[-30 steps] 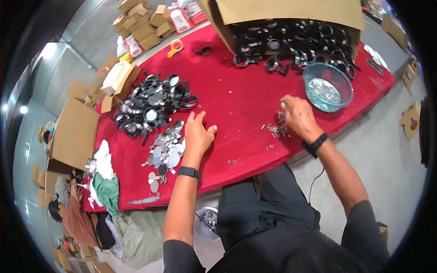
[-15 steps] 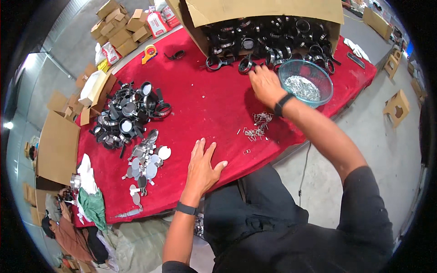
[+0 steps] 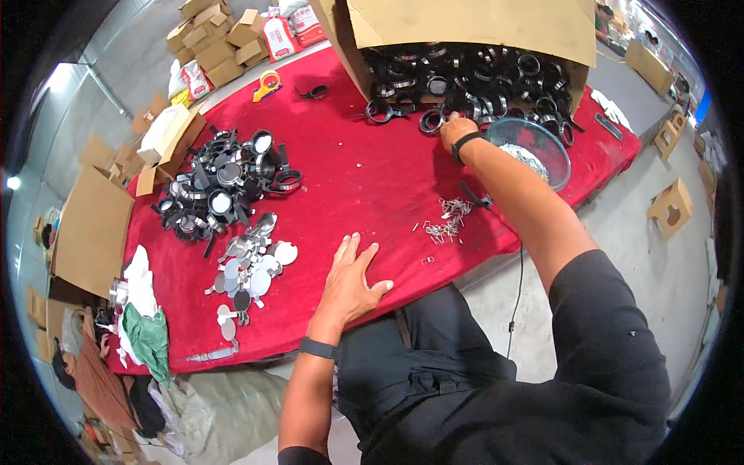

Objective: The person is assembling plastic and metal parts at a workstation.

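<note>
Head view, and the right hand [image 3: 457,133] is up at the mouth of the cardboard box [image 3: 473,23], fingertips at a black ring clamp [image 3: 428,122] lying on the red tabletop [image 3: 372,178], just in front of the heap of clamps [image 3: 496,77]. Is that grip closed on it? Can't tell, the hand hides its own fingertips. Down to the left hand [image 3: 350,283]: palm down near the front edge, fingers spread apart, nothing held. Danger spots here! The clamp could snag its neighbours, tangled as they look, and drag some out; and the right forearm [image 3: 523,190], so close to the clear bowl [image 3: 552,147], could knock it and spill its metal pieces [image 3: 525,157]. The clamp's round opening faces up; its long axis seems to run left to right, one end toward the fingers, partly covered.
</note>
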A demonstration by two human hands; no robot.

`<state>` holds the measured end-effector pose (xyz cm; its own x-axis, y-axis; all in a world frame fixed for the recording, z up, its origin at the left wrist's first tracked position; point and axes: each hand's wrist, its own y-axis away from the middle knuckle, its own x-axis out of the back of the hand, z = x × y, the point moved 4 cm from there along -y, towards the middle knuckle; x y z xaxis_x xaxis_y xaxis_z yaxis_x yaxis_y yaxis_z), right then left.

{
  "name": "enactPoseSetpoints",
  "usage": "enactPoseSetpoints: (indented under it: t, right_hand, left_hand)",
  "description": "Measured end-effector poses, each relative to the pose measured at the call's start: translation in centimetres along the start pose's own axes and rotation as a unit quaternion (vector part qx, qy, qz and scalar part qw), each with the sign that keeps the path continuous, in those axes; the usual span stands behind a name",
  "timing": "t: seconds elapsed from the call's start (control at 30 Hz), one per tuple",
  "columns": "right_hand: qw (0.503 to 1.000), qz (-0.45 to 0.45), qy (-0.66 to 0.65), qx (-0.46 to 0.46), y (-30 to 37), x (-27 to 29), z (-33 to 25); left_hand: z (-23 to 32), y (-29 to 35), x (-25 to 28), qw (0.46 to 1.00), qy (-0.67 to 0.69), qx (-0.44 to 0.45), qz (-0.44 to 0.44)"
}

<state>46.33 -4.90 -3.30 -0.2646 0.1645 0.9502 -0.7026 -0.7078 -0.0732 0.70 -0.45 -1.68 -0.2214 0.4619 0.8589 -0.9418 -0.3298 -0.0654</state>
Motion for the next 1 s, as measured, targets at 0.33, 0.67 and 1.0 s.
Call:
enactPoseSetpoints:
  t: [0.33, 0.67, 1.0]
  right_hand:
    - [0.996, 0.083, 0.028, -0.023, 1.5, 2.3, -0.1]
    - [0.942, 0.033, -0.335, 0.011, 5.9, 14.4, -3.1]
    - [0.504, -0.135, -0.85, -0.079, 26.5, 7.8, -22.8]
  left_hand:
    - [-0.7, 0.5, -0.1, 1.0, 0.011, -0.005, 0.019]
    - [-0.6, 0.4, -0.5, 1.0, 0.006, -0.01, 0.016]
    - [-4.3, -1.0, 3.6, 0.977, 0.15, 0.038, 0.144]
